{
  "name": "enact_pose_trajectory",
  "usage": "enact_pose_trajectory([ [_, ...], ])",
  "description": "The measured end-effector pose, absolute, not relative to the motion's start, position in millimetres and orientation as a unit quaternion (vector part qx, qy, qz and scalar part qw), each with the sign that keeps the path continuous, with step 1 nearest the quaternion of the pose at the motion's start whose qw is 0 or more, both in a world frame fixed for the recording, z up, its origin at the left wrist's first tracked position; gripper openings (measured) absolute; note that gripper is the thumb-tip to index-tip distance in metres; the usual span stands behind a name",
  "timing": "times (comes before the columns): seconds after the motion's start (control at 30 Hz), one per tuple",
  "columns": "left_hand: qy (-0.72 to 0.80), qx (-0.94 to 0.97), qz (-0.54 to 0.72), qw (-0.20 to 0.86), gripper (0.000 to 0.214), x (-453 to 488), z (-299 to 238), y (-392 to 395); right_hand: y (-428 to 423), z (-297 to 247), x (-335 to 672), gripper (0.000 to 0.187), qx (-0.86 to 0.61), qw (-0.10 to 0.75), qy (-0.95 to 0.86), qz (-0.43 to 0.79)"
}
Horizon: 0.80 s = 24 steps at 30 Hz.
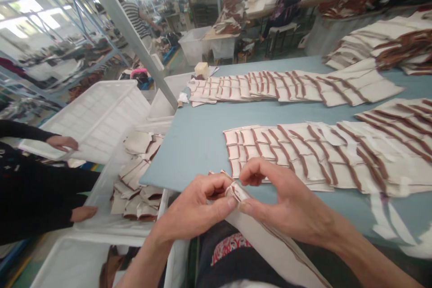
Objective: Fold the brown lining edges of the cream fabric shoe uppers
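Note:
My left hand (195, 207) and my right hand (286, 202) meet at the near edge of the blue table (192, 144). Both pinch the tip of one cream fabric piece with a brown strip (270, 243), which trails down over my lap. Just beyond my fingers lies a row of overlapping cream pieces with brown strips (320, 157). A second such row (286, 87) stretches across the table farther back.
A clear bin (111, 184) left of the table holds several loose cream pieces. White trays (97, 117) stand beyond it. A person in black sleeves at the left has one hand (62, 142) on a tray. More stacks (388, 40) lie far right.

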<state>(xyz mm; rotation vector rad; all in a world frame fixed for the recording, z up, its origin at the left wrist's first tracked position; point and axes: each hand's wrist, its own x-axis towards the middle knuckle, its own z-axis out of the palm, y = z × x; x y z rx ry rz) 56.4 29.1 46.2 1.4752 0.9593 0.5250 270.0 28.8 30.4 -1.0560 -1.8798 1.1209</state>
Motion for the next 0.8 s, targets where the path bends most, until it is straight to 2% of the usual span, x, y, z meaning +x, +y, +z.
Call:
enact_pose_trajectory([
  [0.2,0.364,0.664,0.213,0.618,0.022,65.6,43.3,30.7,45.5,38.1,281.7,0.035,-0.336,0.279,-0.776,0.455],
  [0.5,0.347,0.665,0.212,0.627,0.036,67.2,39.6,31.2,61.8,31.0,288.3,0.017,-0.289,0.211,-0.785,0.505],
  [0.8,0.324,0.632,0.263,0.654,0.051,66.7,19.8,26.4,60.3,28.3,288.9,0.017,-0.289,0.177,-0.771,0.539],
])
